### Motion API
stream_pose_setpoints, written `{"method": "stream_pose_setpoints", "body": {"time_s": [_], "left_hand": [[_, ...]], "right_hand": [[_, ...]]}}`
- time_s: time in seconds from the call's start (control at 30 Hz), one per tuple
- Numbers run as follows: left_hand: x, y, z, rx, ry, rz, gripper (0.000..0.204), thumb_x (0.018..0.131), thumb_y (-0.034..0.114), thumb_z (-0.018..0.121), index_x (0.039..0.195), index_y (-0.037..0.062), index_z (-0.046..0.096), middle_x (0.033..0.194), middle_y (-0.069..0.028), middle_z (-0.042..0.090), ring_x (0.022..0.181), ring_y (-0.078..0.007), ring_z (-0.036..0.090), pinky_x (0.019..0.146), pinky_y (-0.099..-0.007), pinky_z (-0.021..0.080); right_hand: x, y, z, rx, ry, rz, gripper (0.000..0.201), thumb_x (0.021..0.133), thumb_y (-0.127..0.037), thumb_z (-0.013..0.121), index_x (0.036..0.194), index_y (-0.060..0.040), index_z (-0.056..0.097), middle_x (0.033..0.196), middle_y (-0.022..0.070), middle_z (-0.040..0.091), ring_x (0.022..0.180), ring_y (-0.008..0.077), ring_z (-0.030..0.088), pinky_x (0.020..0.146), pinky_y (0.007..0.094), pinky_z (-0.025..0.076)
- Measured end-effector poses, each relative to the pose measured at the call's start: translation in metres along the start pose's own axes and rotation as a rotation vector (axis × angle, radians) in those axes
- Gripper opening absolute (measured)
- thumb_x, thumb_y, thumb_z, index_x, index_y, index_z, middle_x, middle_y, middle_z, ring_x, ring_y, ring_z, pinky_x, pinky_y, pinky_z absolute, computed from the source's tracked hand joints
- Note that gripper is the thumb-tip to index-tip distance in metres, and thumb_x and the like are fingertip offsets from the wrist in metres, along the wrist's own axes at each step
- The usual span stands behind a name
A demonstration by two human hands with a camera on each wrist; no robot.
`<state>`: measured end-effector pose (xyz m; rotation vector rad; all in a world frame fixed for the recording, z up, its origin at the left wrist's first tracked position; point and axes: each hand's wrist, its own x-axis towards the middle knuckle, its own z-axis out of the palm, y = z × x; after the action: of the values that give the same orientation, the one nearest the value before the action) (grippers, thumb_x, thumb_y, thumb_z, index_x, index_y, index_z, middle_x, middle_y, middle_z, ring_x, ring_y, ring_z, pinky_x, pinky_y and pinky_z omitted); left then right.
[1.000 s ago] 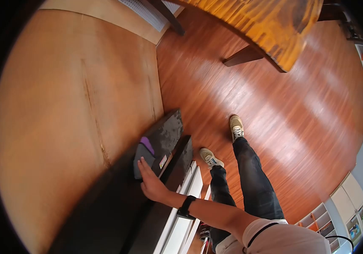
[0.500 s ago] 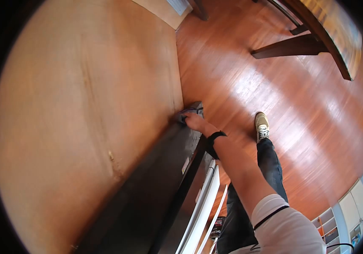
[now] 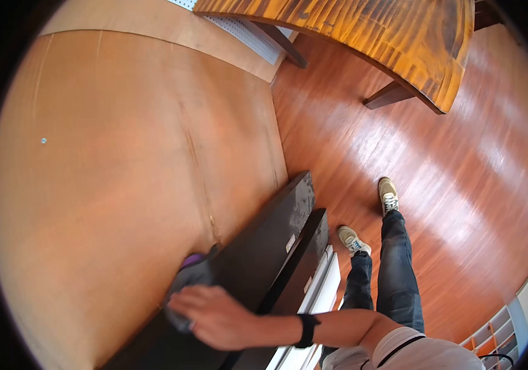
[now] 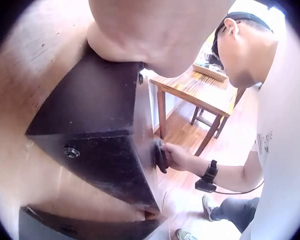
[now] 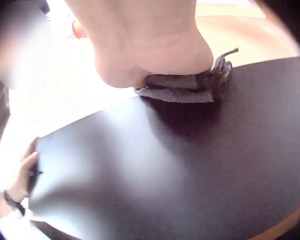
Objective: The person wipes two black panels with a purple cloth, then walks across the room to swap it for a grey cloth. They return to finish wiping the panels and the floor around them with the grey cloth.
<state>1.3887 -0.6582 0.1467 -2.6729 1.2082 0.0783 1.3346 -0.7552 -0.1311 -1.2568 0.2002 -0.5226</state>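
Observation:
A long, thick dark board (image 3: 258, 243) stands on edge beside the tan wooden surface. My right hand (image 3: 215, 314) holds a grey cloth with a purple patch (image 3: 189, 280) against its upper face. In the right wrist view the folded cloth (image 5: 175, 95) sits between that hand and the board's broad face; the fingertips are hidden. My left hand (image 5: 26, 167) grips the board's far-left end there. From the left wrist, its heel (image 4: 140, 40) rests on the board's end, near a round fitting (image 4: 71, 151), with its fingers out of sight.
A second dark board (image 3: 314, 237) and white panels (image 3: 328, 280) stand alongside. Beyond them are the person's shoes (image 3: 353, 240) on the reddish wood floor. A wooden table (image 3: 362, 31) stands at the top, its leg (image 3: 390, 94) reaching into the floor space.
The right hand slid with the cloth to the board's far end, then came back along it toward the near end, lower in the head view. The head view swung too.

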Motion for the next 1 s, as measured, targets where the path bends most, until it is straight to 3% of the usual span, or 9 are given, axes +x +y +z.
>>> {"method": "stream_pose_setpoints", "body": {"time_s": [0.1,0.27,0.33,0.5,0.53,0.63,0.73,0.8,1.0], "left_hand": [[-0.004,-0.001,0.001,0.067,0.035,0.063,0.073,0.091,0.006,0.056,0.143,-0.0141,0.009,0.144,-0.0360,0.021,0.134,-0.0427,0.031,0.112,-0.0498,0.025],[-0.003,0.000,-0.001,0.071,0.017,0.026,0.076,0.091,0.008,0.057,0.144,-0.0123,0.008,0.146,-0.0351,0.020,0.135,-0.0428,0.029,0.112,-0.0494,0.024],[-0.003,0.002,-0.002,0.146,0.007,0.030,0.076,0.091,0.008,0.057,0.145,-0.0111,0.006,0.147,-0.0339,0.017,0.136,-0.0424,0.027,0.112,-0.0493,0.022],[-0.007,-0.007,-0.003,0.147,0.007,-0.002,0.077,0.090,0.006,0.057,0.145,-0.0106,0.006,0.148,-0.0334,0.016,0.137,-0.0415,0.025,0.113,-0.0479,0.022],[-0.007,-0.007,-0.003,0.101,-0.007,-0.027,0.077,0.090,0.006,0.057,0.145,-0.0105,0.006,0.148,-0.0335,0.016,0.137,-0.0412,0.026,0.113,-0.0472,0.023],[-0.008,-0.006,-0.004,0.048,0.000,-0.033,0.075,0.091,0.007,0.057,0.144,-0.0117,0.008,0.146,-0.0338,0.020,0.136,-0.0395,0.028,0.113,-0.0448,0.024],[-0.005,0.000,-0.003,0.022,0.005,-0.011,0.071,0.091,0.008,0.057,0.143,-0.0135,0.013,0.145,-0.0341,0.022,0.135,-0.0399,0.030,0.112,-0.0449,0.025],[-0.008,-0.005,0.002,0.165,0.118,0.124,0.063,0.091,0.007,0.046,0.145,-0.0093,0.018,0.150,-0.0264,0.025,0.141,-0.0383,0.022,0.117,-0.0429,0.013],[-0.009,-0.004,0.000,0.141,0.099,0.145,0.066,0.086,0.001,0.047,0.144,-0.0109,0.016,0.149,-0.0274,0.025,0.140,-0.0396,0.022,0.116,-0.0443,0.013]], "right_hand": [[0.020,-0.064,0.026,0.044,0.090,-0.208,0.049,0.076,-0.011,0.058,0.122,0.0044,0.053,0.123,0.0159,0.055,0.118,0.0277,0.049,0.091,0.0372,0.040],[0.015,-0.030,0.003,-0.050,0.070,-0.239,0.041,0.071,-0.011,0.059,0.111,-0.0015,0.059,0.115,0.0113,0.060,0.110,0.0273,0.056,0.085,0.0381,0.046],[0.004,0.033,-0.020,-0.274,0.192,-0.130,0.031,0.072,-0.011,0.058,0.101,-0.0011,0.063,0.102,0.0149,0.065,0.097,0.0327,0.063,0.084,0.0433,0.051],[-0.044,0.261,-0.081,-0.417,0.244,0.429,0.041,0.094,-0.022,0.040,0.117,0.0087,0.054,0.123,0.0283,0.056,0.117,0.0427,0.051,0.103,0.0465,0.039],[-0.041,0.290,-0.097,-0.440,0.291,0.486,0.032,0.092,-0.020,0.042,0.094,0.0065,0.059,0.106,0.0298,0.061,0.102,0.0442,0.057,0.091,0.0498,0.045],[-0.031,0.323,-0.131,-0.552,0.198,0.639,0.031,0.093,-0.022,0.043,0.091,0.0056,0.059,0.094,0.0278,0.063,0.084,0.0446,0.061,0.081,0.0482,0.049],[-0.025,0.295,-0.145,-0.040,0.257,0.806,0.032,0.095,-0.024,0.044,0.099,0.0022,0.061,0.093,0.0209,0.066,0.084,0.0342,0.064,0.078,0.0430,0.051],[-0.033,0.268,-0.146,0.877,0.414,0.817,0.035,0.097,-0.026,0.041,0.114,-0.0014,0.059,0.103,0.0139,0.066,0.091,0.0250,0.064,0.080,0.0387,0.051],[-0.047,0.168,-0.132,1.305,0.243,0.718,0.041,0.098,-0.025,0.038,0.129,-0.0007,0.049,0.121,0.0131,0.061,0.109,0.0250,0.059,0.094,0.0410,0.047]]}}
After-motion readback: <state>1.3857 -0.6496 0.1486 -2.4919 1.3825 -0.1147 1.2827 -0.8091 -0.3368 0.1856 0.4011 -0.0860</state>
